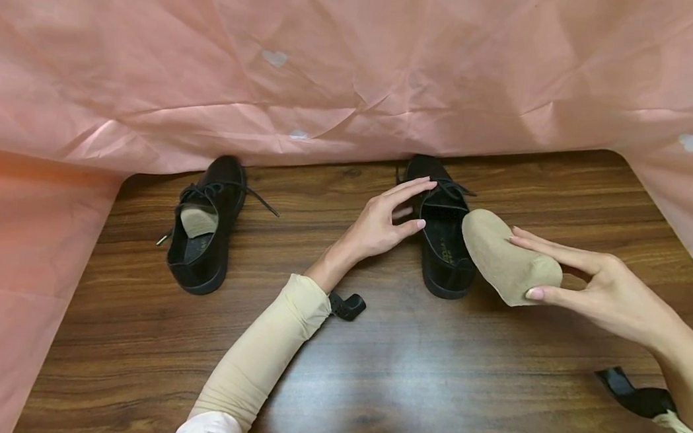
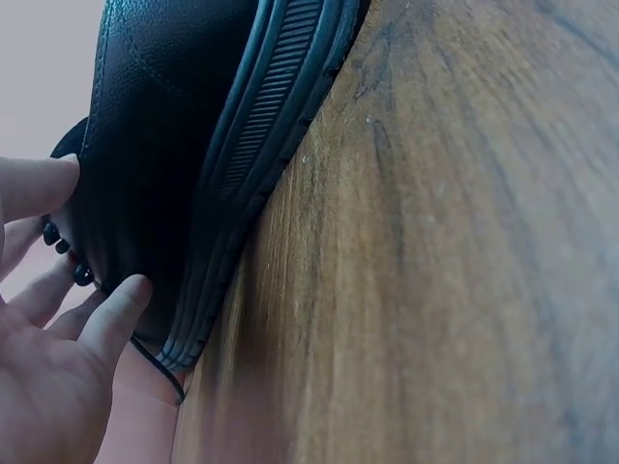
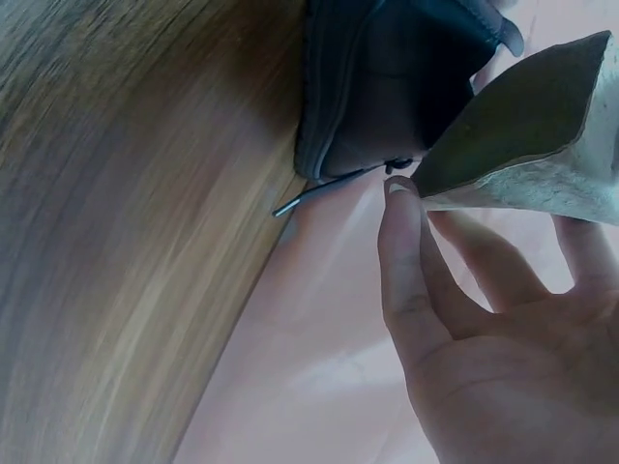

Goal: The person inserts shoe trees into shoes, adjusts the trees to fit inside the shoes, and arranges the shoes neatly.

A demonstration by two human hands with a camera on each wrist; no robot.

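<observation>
A black lace-up shoe (image 1: 447, 272) stands on the wooden tabletop, its toe towards the pink cloth. My left hand (image 1: 376, 221) is at its left side, with fingers spread and gently bent. Fingertips touch the shoe's side and lace area. Just right of the opening, my right hand (image 1: 604, 285) holds a beige moulded shoe insert (image 1: 499, 255), thumb at its near end and fingers along the far side. In the right wrist view the insert (image 3: 522, 121) shows a hollow, darker inside. The second black shoe (image 1: 219, 255) stands at left with a similar beige insert (image 1: 198, 222) in it.
Pink cloth (image 1: 356, 65) with pale hearts hangs behind and beside the wooden tabletop (image 1: 371, 390). A loose lace (image 1: 262, 202) sticks out from the left shoe. Black wrist mounts (image 1: 348, 307) sit on both forearms.
</observation>
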